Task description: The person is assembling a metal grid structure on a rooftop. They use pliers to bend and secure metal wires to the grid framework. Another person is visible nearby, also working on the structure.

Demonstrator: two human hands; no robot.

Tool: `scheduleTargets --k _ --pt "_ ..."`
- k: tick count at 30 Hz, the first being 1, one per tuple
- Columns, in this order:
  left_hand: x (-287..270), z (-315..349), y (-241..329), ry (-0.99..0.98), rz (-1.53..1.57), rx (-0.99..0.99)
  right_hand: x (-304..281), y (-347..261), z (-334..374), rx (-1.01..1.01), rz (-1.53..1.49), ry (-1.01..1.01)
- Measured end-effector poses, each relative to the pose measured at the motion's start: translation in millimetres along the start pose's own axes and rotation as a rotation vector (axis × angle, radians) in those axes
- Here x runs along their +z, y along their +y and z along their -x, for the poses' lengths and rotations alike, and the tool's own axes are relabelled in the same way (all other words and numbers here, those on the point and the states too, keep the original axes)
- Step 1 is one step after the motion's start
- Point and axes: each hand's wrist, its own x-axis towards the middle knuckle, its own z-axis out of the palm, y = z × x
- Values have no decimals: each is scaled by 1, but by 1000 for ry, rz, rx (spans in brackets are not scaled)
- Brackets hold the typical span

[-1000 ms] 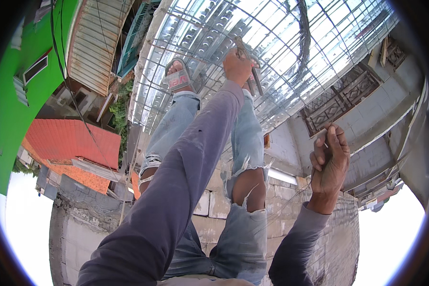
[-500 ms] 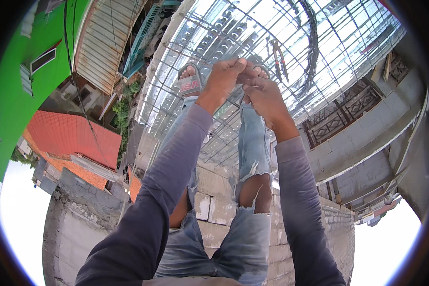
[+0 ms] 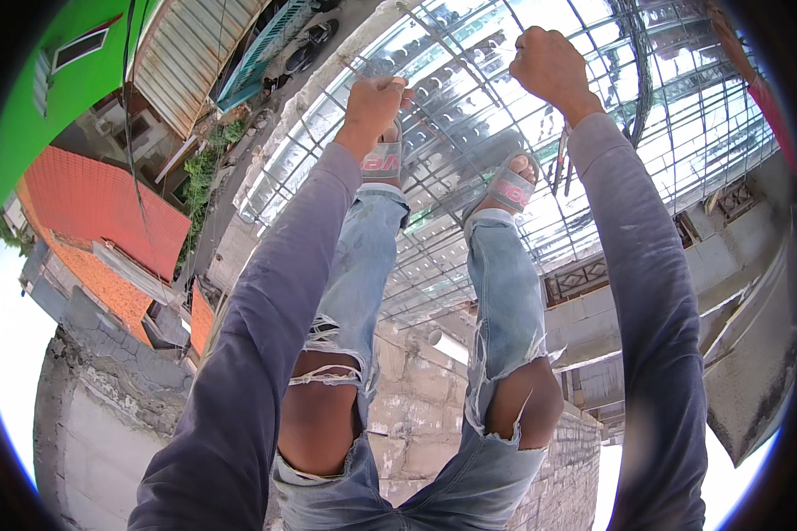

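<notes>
My left hand [image 3: 374,113] is closed above the wire mesh [image 3: 447,133], close to my left sandal; its thumb and fingers are pinched together. Whatever it holds is too thin or hidden to make out. Farther off and to the right, my right hand [image 3: 553,71] is curled into a fist over the mesh, its contents hidden. Long-handled pincers [image 3: 561,164] lie on the mesh beside my right wrist. Beyond that hand a bundle of dark tie wire [image 3: 642,84] stretches across the bars. Shiny ribbed metal decking [image 3: 416,181] shows beneath the mesh.
My sandalled feet [image 3: 512,186] stand on the mesh. Past the deck's left edge [image 3: 279,133] lie a street far below and a red roof [image 3: 106,212]. Thin cables hang at the left. Another person's arm [image 3: 731,44] with a red sleeve shows at the far right.
My hands, together over the mesh before, have parted: the left went left, the right went up and right. My feet and knees sit farther apart in view. The other person's arm has appeared.
</notes>
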Motion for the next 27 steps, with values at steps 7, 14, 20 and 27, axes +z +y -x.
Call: scheduleTargets --k 7,14,20,27 --pt "3 -97 -32 233 -397 439 64 -27 -52 -58 -6 -72" --pt "17 -165 -35 121 -100 403 85 -9 -76 -152 -309 -53" --pt "19 -158 -20 324 -389 751 67 -14 -85 -12 -544 -229" --pt "38 -130 -3 306 -316 741 62 -36 -80 66 -882 -457"
